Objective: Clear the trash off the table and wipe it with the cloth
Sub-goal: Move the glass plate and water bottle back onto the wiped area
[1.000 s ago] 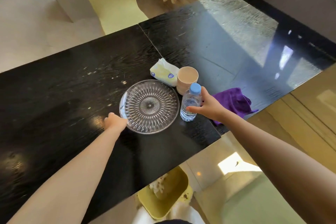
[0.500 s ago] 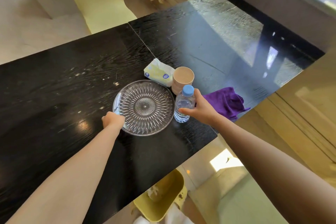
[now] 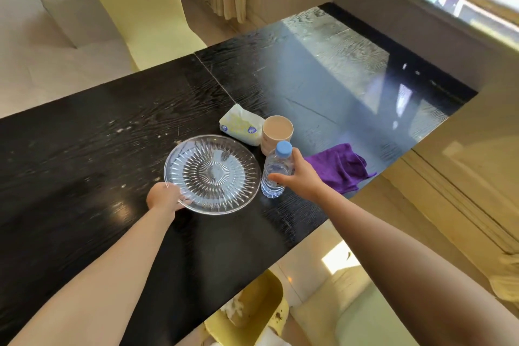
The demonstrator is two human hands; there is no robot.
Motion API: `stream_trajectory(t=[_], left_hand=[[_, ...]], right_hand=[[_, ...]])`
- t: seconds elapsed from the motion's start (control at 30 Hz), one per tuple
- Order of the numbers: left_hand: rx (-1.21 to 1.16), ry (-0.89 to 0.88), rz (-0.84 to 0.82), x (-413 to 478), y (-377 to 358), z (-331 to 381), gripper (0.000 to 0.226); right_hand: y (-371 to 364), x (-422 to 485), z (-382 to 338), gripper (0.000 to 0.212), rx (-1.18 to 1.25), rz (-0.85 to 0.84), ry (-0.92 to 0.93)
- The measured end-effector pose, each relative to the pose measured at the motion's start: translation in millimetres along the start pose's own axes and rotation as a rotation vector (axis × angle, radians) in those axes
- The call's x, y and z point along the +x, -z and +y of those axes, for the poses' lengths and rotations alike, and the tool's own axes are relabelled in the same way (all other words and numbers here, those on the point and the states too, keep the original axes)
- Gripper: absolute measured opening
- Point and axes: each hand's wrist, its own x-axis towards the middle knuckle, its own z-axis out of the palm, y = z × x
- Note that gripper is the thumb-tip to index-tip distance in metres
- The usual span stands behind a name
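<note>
The water bottle (image 3: 276, 174) stands upright on the counter (image 3: 84, 154). The right hand (image 3: 304, 178) wraps round its body, thumb on the near side and fingers (image 3: 295, 157) curled over the far side just under the blue cap. The left hand (image 3: 164, 199) pinches the near-left rim of the glass plate (image 3: 212, 174), with fingertips showing through the glass beneath the rim. Both grips look like the start of a lift to clear the surface.

To do this well, I judge the bottle should go straight up before it moves sideways. The paper cup (image 3: 277, 132) stands just beyond the right fingers, touching the bottle or very nearly, and could tip at a nudge. The plate is held at one edge only, so it will tend to droop. Sliding the left fingers further under and raising it level should stop it slipping.

The tissue pack (image 3: 241, 128) lies just past the plate's far rim, beyond both hands. The purple cloth (image 3: 339, 166) lies crumpled directly right of the right hand, near the counter's edge and handy for wiping. Pale crumbs (image 3: 120, 129) speckle the surface beyond and left of the left fingers. A yellow bin (image 3: 252, 309) sits on the floor below the near edge, back behind both wrists.
</note>
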Motion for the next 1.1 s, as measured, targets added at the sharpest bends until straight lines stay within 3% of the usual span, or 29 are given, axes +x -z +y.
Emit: stream_trajectory(t=[0.27,0.53,0.8,1.1], left_hand=[[-0.259,0.035,-0.002,-13,59,17,0.025],[-0.450,0.063,0.121,-8,167,-1,0.027],[-0.618,0.126,0.371,-12,288,-77,0.030],[-0.707,0.202,0.458,-6,353,-168,0.031]], right_hand=[[-21,6,-53,0.083,-0.035,0.005,0.035],[-91,29,-129,0.069,-0.035,-0.083,0.175],[-200,34,-185,0.065,-0.071,-0.282,0.227],[-299,24,-217,0.061,-0.129,-0.382,0.272]])
